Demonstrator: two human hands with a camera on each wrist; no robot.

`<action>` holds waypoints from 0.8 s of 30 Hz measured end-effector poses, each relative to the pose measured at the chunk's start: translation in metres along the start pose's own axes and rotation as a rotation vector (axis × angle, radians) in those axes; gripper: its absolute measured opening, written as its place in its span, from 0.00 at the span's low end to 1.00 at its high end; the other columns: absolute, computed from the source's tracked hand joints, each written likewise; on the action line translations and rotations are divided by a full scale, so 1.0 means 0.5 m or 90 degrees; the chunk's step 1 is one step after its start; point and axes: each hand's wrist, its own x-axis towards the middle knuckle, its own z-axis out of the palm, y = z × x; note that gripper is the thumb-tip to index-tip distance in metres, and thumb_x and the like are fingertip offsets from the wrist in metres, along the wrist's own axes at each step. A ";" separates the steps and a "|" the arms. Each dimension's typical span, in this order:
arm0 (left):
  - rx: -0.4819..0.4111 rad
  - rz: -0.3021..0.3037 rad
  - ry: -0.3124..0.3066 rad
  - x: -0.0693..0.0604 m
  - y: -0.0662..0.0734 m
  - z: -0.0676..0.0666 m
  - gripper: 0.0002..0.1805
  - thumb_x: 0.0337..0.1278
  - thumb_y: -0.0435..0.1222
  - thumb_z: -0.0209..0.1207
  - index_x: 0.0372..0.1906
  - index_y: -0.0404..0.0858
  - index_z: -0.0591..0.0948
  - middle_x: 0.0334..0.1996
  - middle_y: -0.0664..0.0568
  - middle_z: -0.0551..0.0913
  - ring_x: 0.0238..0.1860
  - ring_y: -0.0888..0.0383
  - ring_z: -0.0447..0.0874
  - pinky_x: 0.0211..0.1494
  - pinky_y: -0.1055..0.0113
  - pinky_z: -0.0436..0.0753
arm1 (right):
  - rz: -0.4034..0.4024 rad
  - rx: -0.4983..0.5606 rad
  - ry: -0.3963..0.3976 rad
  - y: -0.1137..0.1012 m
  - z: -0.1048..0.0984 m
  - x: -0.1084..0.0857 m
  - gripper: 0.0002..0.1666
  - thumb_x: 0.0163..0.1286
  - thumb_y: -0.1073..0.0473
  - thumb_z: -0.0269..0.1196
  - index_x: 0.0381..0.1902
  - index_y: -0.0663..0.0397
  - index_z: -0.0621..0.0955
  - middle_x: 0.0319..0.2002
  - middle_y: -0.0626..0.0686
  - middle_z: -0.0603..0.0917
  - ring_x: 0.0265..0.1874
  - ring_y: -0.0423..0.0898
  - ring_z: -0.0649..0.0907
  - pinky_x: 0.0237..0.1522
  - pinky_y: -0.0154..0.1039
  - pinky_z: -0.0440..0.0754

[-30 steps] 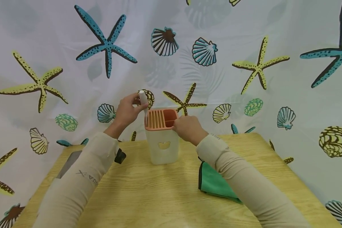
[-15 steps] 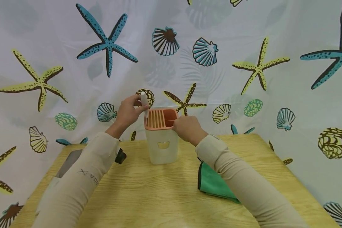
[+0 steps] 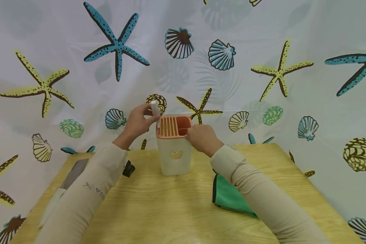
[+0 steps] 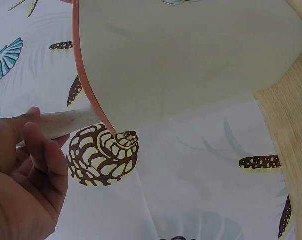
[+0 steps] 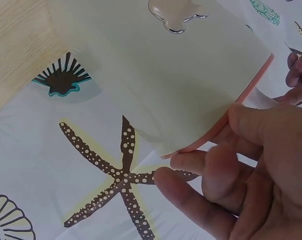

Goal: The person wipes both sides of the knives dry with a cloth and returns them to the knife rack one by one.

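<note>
A cream knife holder with an orange slotted top stands upright on the table. My left hand pinches the white handle of a knife above the leftmost slot; its blade is almost wholly hidden in the holder. In the left wrist view, that tapered handle meets the orange rim, thumb and fingers around it. My right hand grips the holder's right rim, thumb outside and a finger inside the open compartment, as the right wrist view shows.
A second knife with a grey blade and pale handle lies at the table's left, partly behind my sleeve. A small black object sits near my left forearm. A folded green cloth lies under my right forearm. A patterned curtain hangs behind.
My left hand has lowered the knife slightly, and less of its blade shows above the slot. My right hand keeps its grip on the rim.
</note>
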 end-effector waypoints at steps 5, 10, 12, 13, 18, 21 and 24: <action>-0.037 -0.023 -0.039 -0.017 -0.004 -0.009 0.26 0.72 0.36 0.56 0.71 0.39 0.68 0.62 0.38 0.79 0.18 0.55 0.80 0.23 0.68 0.78 | -0.004 0.013 0.007 0.001 -0.002 0.000 0.20 0.78 0.50 0.54 0.33 0.56 0.84 0.25 0.53 0.84 0.21 0.45 0.79 0.27 0.42 0.83; -0.079 -0.032 -0.051 -0.064 -0.018 -0.026 0.24 0.75 0.34 0.51 0.71 0.38 0.66 0.63 0.39 0.78 0.18 0.60 0.80 0.23 0.68 0.77 | -0.007 0.021 0.020 0.002 0.002 -0.001 0.21 0.78 0.49 0.55 0.28 0.55 0.83 0.22 0.52 0.82 0.18 0.44 0.78 0.24 0.41 0.82; -0.091 -0.032 -0.053 -0.100 -0.025 -0.032 0.22 0.76 0.34 0.49 0.70 0.37 0.68 0.61 0.39 0.80 0.18 0.59 0.80 0.22 0.68 0.77 | -0.007 0.028 0.016 0.000 0.008 -0.003 0.22 0.78 0.49 0.55 0.27 0.54 0.83 0.21 0.51 0.81 0.18 0.44 0.78 0.24 0.41 0.83; -0.097 -0.031 -0.055 -0.120 -0.028 -0.036 0.21 0.76 0.33 0.48 0.69 0.37 0.68 0.61 0.39 0.80 0.18 0.59 0.80 0.22 0.68 0.77 | -0.006 0.031 0.012 -0.001 0.010 -0.003 0.22 0.78 0.48 0.55 0.27 0.54 0.83 0.21 0.51 0.81 0.18 0.44 0.77 0.24 0.42 0.83; -0.115 -0.037 -0.053 -0.207 -0.036 -0.059 0.19 0.77 0.32 0.47 0.67 0.37 0.70 0.57 0.37 0.82 0.18 0.60 0.79 0.20 0.67 0.77 | -0.022 0.018 0.006 0.002 0.018 -0.011 0.21 0.79 0.49 0.53 0.33 0.53 0.85 0.27 0.52 0.83 0.22 0.45 0.80 0.23 0.42 0.83; -0.117 -0.049 -0.047 -0.243 -0.045 -0.072 0.18 0.77 0.33 0.47 0.66 0.37 0.71 0.55 0.37 0.83 0.19 0.61 0.79 0.20 0.67 0.76 | -0.025 0.058 -0.023 0.014 0.025 -0.026 0.21 0.80 0.48 0.50 0.58 0.52 0.82 0.55 0.56 0.84 0.37 0.50 0.87 0.21 0.42 0.79; -0.109 -0.066 -0.043 -0.276 -0.063 -0.081 0.18 0.78 0.35 0.47 0.66 0.37 0.71 0.54 0.37 0.83 0.19 0.61 0.79 0.19 0.67 0.75 | -0.014 0.165 -0.057 0.029 0.051 -0.058 0.37 0.79 0.43 0.52 0.78 0.50 0.58 0.78 0.61 0.58 0.55 0.59 0.84 0.24 0.45 0.81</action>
